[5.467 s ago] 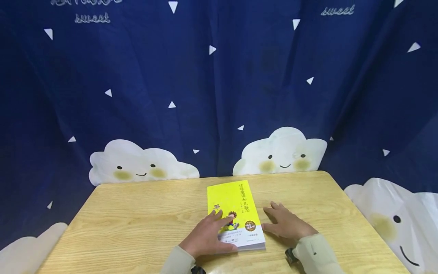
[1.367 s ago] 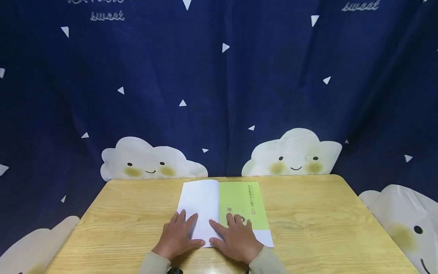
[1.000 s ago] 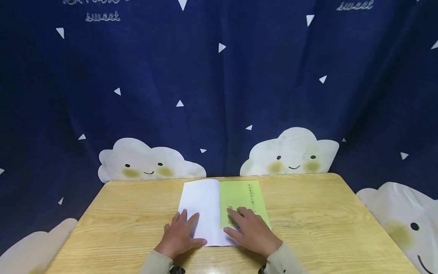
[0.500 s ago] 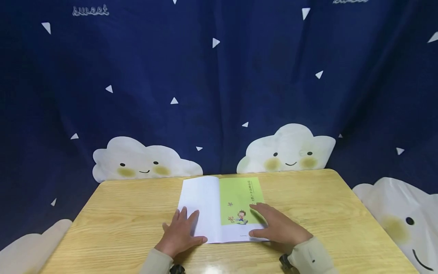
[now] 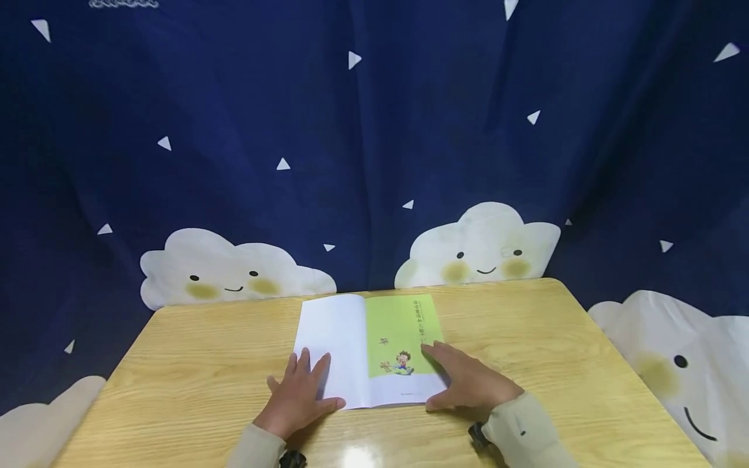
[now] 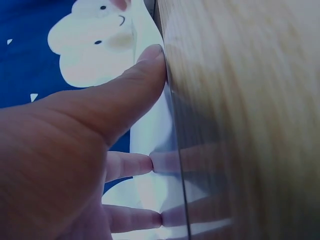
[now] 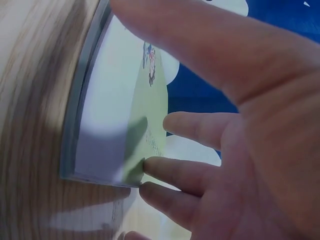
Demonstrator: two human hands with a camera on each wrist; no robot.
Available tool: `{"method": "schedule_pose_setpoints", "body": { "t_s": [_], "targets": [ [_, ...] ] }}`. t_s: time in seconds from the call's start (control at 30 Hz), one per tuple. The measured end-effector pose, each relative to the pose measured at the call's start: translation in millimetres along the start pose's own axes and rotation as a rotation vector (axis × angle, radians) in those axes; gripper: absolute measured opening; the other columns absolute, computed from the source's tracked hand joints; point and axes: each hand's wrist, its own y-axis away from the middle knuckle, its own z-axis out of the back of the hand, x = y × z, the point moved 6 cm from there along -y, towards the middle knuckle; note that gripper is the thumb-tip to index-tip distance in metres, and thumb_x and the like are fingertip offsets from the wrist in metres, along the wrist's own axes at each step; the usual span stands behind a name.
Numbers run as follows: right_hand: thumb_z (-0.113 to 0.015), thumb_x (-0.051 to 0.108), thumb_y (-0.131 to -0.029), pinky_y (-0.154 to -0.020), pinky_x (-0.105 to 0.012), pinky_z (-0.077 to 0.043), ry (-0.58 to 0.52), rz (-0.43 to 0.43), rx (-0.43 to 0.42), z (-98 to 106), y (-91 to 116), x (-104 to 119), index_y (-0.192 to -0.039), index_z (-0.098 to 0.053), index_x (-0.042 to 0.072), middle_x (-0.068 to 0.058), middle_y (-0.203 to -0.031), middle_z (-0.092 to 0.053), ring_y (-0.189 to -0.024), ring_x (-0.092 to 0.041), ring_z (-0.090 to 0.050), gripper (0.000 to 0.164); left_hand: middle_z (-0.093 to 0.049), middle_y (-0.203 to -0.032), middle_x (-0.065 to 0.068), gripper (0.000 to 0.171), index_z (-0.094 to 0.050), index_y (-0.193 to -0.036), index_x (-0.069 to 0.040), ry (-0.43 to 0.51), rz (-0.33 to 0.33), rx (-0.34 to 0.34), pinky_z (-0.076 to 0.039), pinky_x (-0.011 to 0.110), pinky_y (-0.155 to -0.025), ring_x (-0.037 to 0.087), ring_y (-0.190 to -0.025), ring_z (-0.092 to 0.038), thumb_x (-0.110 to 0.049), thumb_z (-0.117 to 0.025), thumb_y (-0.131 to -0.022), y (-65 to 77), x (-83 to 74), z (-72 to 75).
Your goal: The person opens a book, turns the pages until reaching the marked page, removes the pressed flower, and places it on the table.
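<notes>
A paperback book (image 5: 336, 331) lies spread on the wooden table, its left page white and its right page (image 5: 398, 325) green with a small cartoon child and a white lower band. My left hand (image 5: 297, 398) rests with spread fingers on the lower part of the white page, the thumb (image 6: 145, 62) at the near edge. My right hand (image 5: 473, 382) is at the lower right corner of the green page, thumb (image 7: 165, 25) near the bottom edge and fingertips (image 7: 152, 165) at the outer edge. Whether those fingertips press the paper, I cannot tell.
Bare wooden tabletop (image 5: 205, 364) extends on both sides of the book. Behind the table hangs a dark blue curtain (image 5: 246, 97) with white triangles and smiling clouds.
The yellow-covered book was closed several seconds ago and now lies opened. My right hand has moved from the middle of the pages to the right edge; my left hand has stayed on the white page.
</notes>
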Motion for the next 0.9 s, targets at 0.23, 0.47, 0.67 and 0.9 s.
{"method": "schedule_pose_setpoints", "body": {
  "t_s": [0.23, 0.47, 0.67, 0.9],
  "targets": [
    [-0.088, 0.039, -0.065, -0.112, -0.056, -0.022, 0.016, -0.024, 0.006, -4, -1, 4, -0.149, -0.038, 0.013, -0.013, -0.155, -0.031, -0.142, -0.036, -0.025, 0.101, -0.028, -0.149, 0.032, 0.089, -0.042, -0.146, -0.012, 0.002, -0.001, 0.009, -0.017, 0.085, -0.085, 0.055, -0.136, -0.022, -0.062, -0.068, -0.077, 2.6, 3.7, -2.3],
    [-0.087, 0.034, -0.068, -0.113, -0.054, -0.021, 0.03, 0.014, -0.015, 2, -2, 2, -0.15, -0.035, 0.011, -0.012, -0.154, -0.032, -0.142, -0.036, -0.025, 0.099, -0.026, -0.15, 0.033, 0.089, -0.04, -0.147, -0.012, 0.001, -0.006, 0.002, -0.016, 0.085, -0.087, 0.055, -0.137, -0.02, -0.062, -0.067, -0.079, -1.3, 1.4, -1.9],
    [-0.085, 0.04, -0.069, -0.112, -0.056, -0.02, 0.045, 0.072, -0.013, 5, -2, 4, -0.152, -0.03, 0.012, -0.013, -0.156, -0.029, -0.142, -0.037, -0.024, 0.103, -0.026, -0.149, 0.034, 0.089, -0.041, -0.146, -0.011, 0.009, -0.008, -0.002, -0.016, 0.085, -0.087, 0.056, -0.136, -0.02, -0.06, -0.069, -0.078, -1.7, -0.2, 1.5],
    [-0.084, 0.047, -0.068, -0.109, -0.061, -0.022, 0.048, 0.066, -0.07, 8, 1, 9, -0.155, -0.022, 0.023, -0.014, -0.159, -0.019, -0.144, -0.036, -0.019, 0.11, -0.028, -0.148, 0.034, 0.088, -0.042, -0.146, -0.01, 0.005, -0.011, -0.003, -0.017, 0.085, -0.086, 0.056, -0.135, -0.021, -0.061, -0.068, -0.078, 1.2, 0.0, 1.2]
  ]
}}
